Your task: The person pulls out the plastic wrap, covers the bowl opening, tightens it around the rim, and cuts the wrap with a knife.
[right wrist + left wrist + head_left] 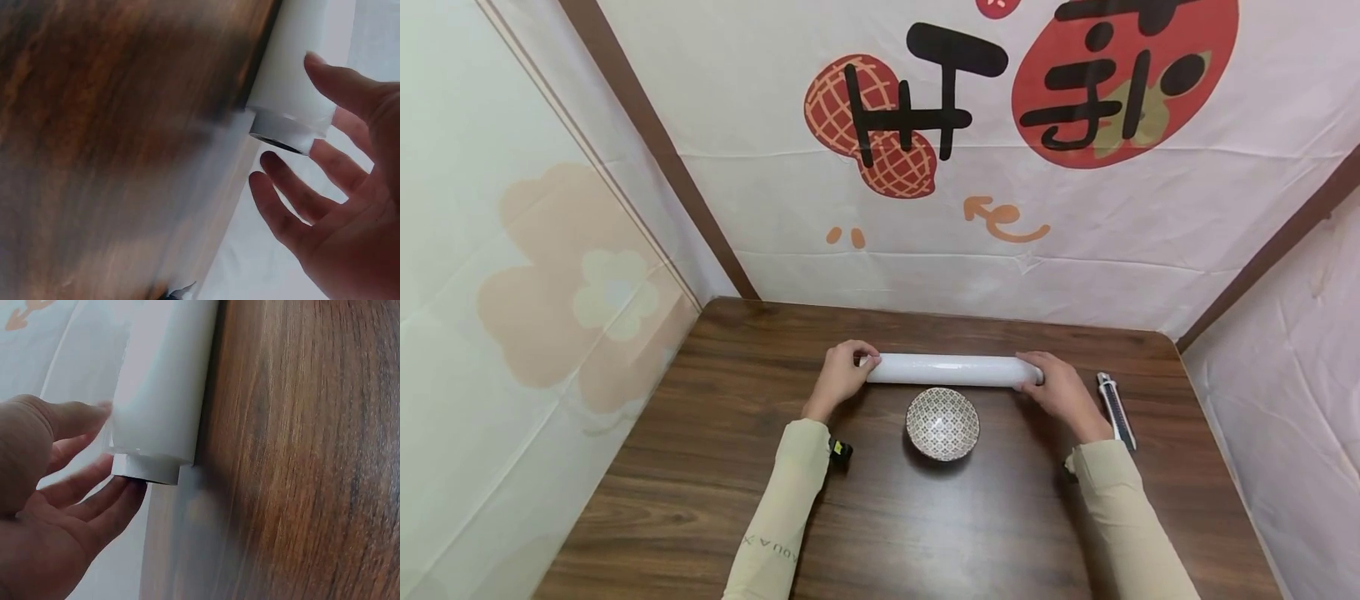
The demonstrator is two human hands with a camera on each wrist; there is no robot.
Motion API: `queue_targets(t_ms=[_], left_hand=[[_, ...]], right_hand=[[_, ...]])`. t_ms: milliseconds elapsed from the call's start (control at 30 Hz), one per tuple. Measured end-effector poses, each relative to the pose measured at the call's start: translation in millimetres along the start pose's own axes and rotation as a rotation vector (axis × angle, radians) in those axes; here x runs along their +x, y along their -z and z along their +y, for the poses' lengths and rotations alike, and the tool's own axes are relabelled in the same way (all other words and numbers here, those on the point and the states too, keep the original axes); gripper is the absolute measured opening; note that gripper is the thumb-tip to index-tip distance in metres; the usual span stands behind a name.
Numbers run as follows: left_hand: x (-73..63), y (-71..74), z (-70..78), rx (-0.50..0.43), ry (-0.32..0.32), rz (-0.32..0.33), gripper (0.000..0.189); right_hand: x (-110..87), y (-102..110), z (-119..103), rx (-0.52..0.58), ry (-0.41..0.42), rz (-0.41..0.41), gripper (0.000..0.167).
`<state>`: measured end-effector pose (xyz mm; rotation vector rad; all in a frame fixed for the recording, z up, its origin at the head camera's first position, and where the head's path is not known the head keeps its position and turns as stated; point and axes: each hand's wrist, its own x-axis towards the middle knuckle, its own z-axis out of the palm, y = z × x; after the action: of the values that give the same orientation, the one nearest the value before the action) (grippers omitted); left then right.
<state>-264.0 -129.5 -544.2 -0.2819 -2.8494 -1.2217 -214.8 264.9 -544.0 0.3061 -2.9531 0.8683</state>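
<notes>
A white roll of plastic wrap [951, 370] lies crosswise near the back of the table, its core [145, 469] jutting a little from each end. At its left end, my left hand [844, 375] grips it, with the thumb at the roll's side and the other fingers around the core end. My right hand [1057, 388] holds the right end, the thumb on top and some fingers behind; two fingertips [272, 161] stand off the core's mouth. Just in front of the roll sits a small patterned bowl [943, 425], brown and white.
A box cutter [1117, 411] lies at the right, beyond my right wrist. Behind the dark wooden table [970, 533] hangs a printed white cloth [880, 275], and more cloth runs along both sides.
</notes>
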Motion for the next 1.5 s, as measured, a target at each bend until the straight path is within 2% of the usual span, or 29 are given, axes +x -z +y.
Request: queue_targets(t_ms=[100, 200, 400, 467, 600, 667, 767, 900, 1000, 1100, 1233, 1333, 1500], left_hand=[[1.1, -0.7, 0.5, -0.003, 0.014, -0.002, 0.013], [0.3, -1.8, 1.0, 0.001, 0.005, -0.011, 0.012], [-3.5, -1.0, 5.4, -0.012, -0.108, -0.012, 0.012], [-5.6, 0.2, 7.7, -0.047, -0.124, -0.016, 0.011], [-8.0, -0.9, 10.3, -0.083, -0.109, -0.054, 0.012], [-7.6, -3.1, 12.8, -0.032, -0.109, -0.087, 0.023], [-4.6, -8.4, 18.6, 0.136, -0.159, -0.135, 0.040], [1.3, -16.7, 26.0, 0.380, -0.240, -0.160, 0.044], [5.6, -21.2, 30.7, 0.464, -0.261, -0.149, 0.041], [8.4, -23.4, 34.2, 0.468, -0.267, -0.121, 0.035], [8.1, -24.6, 35.7, 0.432, -0.263, -0.117, 0.025], [6.9, -24.2, 36.1, 0.388, -0.262, -0.133, 0.019], [8.5, -22.4, 38.0, 0.353, -0.267, -0.159, 0.007]], right_hand=[[2.4, 1, -1, 0.019, 0.000, 0.028, 0.049], [4.2, 0, -1, 0.049, 0.014, 0.074, 0.038], [6.3, 2, -1, 0.075, 0.022, 0.116, 0.021], [8.2, 3, 1, 0.066, 0.019, 0.117, 0.022], [13.4, 4, 2, 0.037, 0.034, 0.084, 0.032], [15.9, 3, -1, -0.001, 0.038, 0.063, 0.038], [21.3, 0, -10, -0.060, 0.059, 0.034, 0.045], [33.8, -9, -30, -0.127, 0.154, -0.018, 0.056], [45.1, -18, -43, -0.183, 0.242, -0.064, 0.065], [53.9, -28, -51, -0.245, 0.288, -0.102, 0.067], [55.4, -38, -53, -0.311, 0.333, -0.098, 0.063], [51.4, -42, -51, -0.319, 0.407, -0.035, 0.059], [45.2, -49, -46, -0.271, 0.627, 0.141, 0.050]])
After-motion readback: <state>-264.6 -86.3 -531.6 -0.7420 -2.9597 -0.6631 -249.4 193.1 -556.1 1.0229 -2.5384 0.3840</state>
